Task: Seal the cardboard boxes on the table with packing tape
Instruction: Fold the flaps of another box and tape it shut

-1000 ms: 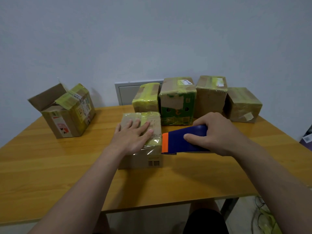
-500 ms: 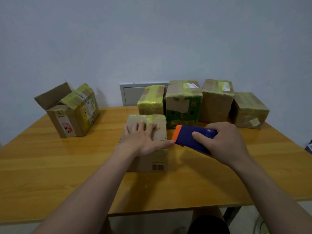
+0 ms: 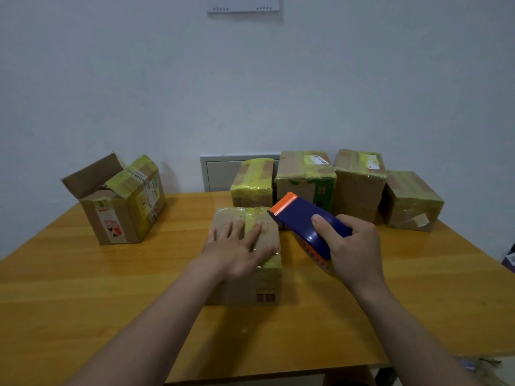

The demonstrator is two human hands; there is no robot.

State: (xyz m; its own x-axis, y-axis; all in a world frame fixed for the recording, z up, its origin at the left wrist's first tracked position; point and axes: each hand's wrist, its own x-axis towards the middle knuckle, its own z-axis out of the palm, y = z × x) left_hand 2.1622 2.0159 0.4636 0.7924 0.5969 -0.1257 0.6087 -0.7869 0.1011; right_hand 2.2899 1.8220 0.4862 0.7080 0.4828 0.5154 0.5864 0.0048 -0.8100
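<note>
Waiting at far left, the open box (image 3: 122,215) stands with a flap up, unsealed. The left hand (image 3: 237,252) lies flat, fingers spread, on top of the centre box (image 3: 242,288). The right hand (image 3: 356,249) grips the tape dispenser (image 3: 303,215), orange end raised near that box's far right corner. Recommended: apply downward pressure; lay tape along the seam; smooth it flat.

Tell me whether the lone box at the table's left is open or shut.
Open: the left box has one brown flap standing up and a yellow-taped flap lifted, not flat.
</note>
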